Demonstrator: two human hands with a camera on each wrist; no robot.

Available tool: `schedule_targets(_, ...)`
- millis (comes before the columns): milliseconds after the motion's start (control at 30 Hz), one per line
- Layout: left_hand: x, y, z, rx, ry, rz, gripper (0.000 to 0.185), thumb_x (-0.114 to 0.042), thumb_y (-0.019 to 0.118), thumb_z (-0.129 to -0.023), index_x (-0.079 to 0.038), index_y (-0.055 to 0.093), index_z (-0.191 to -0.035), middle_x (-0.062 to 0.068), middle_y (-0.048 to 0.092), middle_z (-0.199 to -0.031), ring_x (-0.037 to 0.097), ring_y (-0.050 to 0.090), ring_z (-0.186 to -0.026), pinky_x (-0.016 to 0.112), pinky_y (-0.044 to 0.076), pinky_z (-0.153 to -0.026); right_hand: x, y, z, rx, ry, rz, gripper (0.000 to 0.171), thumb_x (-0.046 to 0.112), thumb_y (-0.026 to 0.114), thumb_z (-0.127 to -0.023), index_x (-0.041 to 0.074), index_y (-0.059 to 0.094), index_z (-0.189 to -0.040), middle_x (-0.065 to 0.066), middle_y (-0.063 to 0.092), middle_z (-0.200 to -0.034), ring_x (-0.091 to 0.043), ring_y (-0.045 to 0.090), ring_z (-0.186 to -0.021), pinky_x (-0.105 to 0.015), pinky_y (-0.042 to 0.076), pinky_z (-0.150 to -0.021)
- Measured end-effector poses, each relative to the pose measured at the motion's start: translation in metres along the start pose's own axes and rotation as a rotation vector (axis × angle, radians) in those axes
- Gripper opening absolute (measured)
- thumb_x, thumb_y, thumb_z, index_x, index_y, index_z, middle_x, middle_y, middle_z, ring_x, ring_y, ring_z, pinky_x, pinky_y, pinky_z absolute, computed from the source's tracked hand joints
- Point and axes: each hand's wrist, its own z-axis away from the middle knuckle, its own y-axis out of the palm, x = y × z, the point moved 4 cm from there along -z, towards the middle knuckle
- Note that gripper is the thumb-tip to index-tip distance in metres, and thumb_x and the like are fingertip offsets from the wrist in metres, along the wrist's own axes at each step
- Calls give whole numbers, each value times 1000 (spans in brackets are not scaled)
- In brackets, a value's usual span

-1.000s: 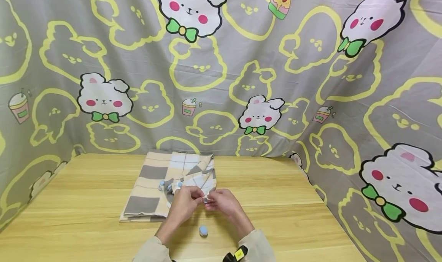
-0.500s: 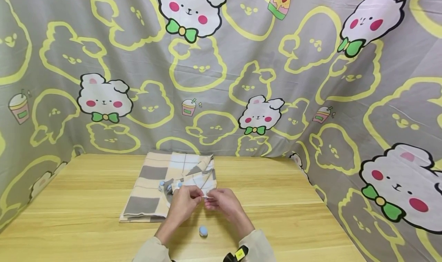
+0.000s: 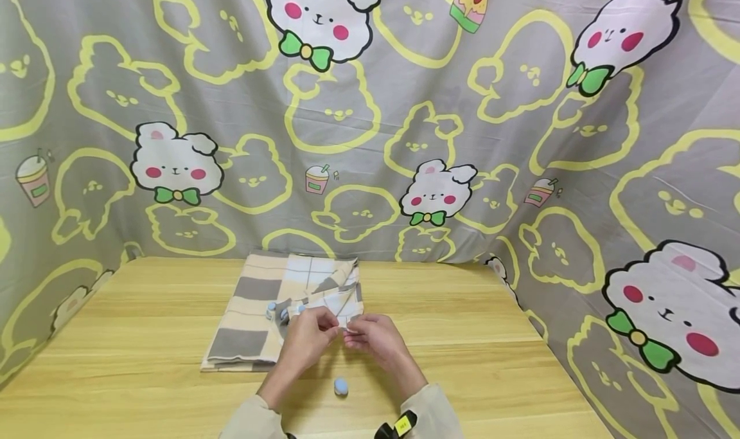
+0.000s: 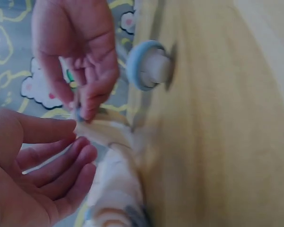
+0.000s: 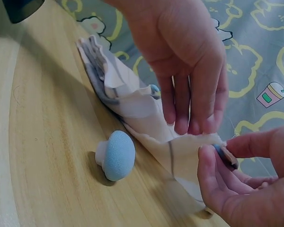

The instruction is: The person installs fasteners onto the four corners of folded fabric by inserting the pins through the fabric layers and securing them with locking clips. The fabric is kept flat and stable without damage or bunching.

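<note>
Checked cloth (image 3: 277, 313), folded, beige, grey and pale blue squares; lies flat at centre of the wooden worktop (image 3: 462, 336), lower middle of the head view. Its near right corner is lifted off the worktop and drawn toward the hands.

Right wrist view: lifted corner shows white with thin grey lines, creased and bunched, running from upper left of frame down to lower right.

Right hand (image 5: 246, 184), lower right of that view: thumb and forefinger pinch the tip of the cloth corner together with a small blue-grey piece; narrow grip, holding both. What the piece is cannot be told.

Left hand (image 5: 189, 56), upper centre of the same view: fingers hang straight down, tips touching the top of the lifted cloth; loose, nothing held.

Blue mushroom-shaped clip (image 3: 341, 386), round blue cap on a short white stem: lies on its side on bare worktop, just below the hands in the head view, near the cloth fold but not touching in the right wrist view.

More small blue-and-white clips (image 3: 272, 310) sit on the cloth, just left of the left hand. Count unclear.

Left wrist view blurred.
</note>
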Motion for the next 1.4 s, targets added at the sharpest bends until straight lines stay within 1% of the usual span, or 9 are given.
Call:
schedule_targets(133, -5, -5, 1, 37, -9, -17, 14, -6, 79, -83, -13, 68, -78, -5, 65, -68, 9, 55, -62, 28, 45, -59, 0, 0, -1, 1, 2, -5, 29, 2, 59, -96, -21, 57, -112, -6, 70, -81, -9, 68, -70, -22, 59, -71)
schedule_targets(267, -9, -7, 3, 129, 3, -48, 16, -8, 78, -85, -13, 67, -75, -4, 62, -67, 10, 53, -60, 27, 42, -57, -1, -1, 0, -4, 6, 1, 31, 2, 59, -95, -23, 56, -114, -6, 71, -81, -9, 67, -70, -21, 58, -70)
schedule_targets(400, -13, -5, 9, 293, 27, -66, 12, -7, 76, -83, -11, 68, -75, -2, 62, -67, 12, 53, -60, 26, 41, -55, -1, -3, 1, -7, -2, 21, 30, 2, 60, -95, -22, 58, -113, -6, 73, -83, -9, 67, -70, -21, 58, -69)
schedule_targets(533, -17, -1, 17, 477, 41, -67, 9, -10, 79, -80, -8, 70, -82, 1, 64, -73, 15, 54, -63, 28, 42, -56, -1, -4, 1, -11, 6, 39, 29, 5, 62, -95, -19, 60, -112, -6, 73, -84, -8, 67, -71, -21, 58, -69)
schedule_targets(667, -20, 3, 24, 580, 48, -88, 18, -12, 84, -76, -6, 72, -88, 3, 65, -79, 16, 57, -66, 32, 45, -59, 0, -5, 2, -11, 3, 59, 28, 8, 62, -96, -16, 62, -110, -8, 74, -87, -9, 67, -72, -23, 59, -70)
schedule_targets(833, -21, 7, 29, 629, 33, -124, 24, -12, 88, -71, -8, 70, -87, 2, 64, -82, 17, 57, -69, 34, 48, -63, 1, -4, 3, -8, 6, 65, 29, 9, 63, -96, -16, 61, -111, -12, 75, -91, -11, 68, -73, -26, 60, -72)
schedule_targets(933, -20, 11, 31, 644, 24, -161, 27, -12, 90, -68, -10, 68, -85, 0, 61, -80, 16, 55, -69, 33, 47, -63, 1, -4, 3, -4, 7, 67, 29, 9, 63, -96, -15, 61, -112, -13, 75, -92, -12, 69, -73, -28, 60, -74)
schedule_targets(1200, -18, 18, 33, 627, 26, -208, 29, -4, 88, -64, -13, 64, -77, -4, 56, -70, 13, 51, -64, 28, 43, -59, 1, -4, 3, 0, 5, 89, 30, 10, 63, -96, -15, 62, -113, -12, 75, -92, -13, 70, -74, -30, 61, -75)
schedule_targets(1400, -15, 19, 31, 612, 13, -207, 28, -2, 87, -64, -13, 64, -75, -3, 56, -67, 14, 51, -62, 28, 42, -58, 0, -3, 3, -5, 7, 93, 25, 10, 63, -95, -12, 64, -108, -11, 76, -91, -11, 69, -73, -28, 60, -73)
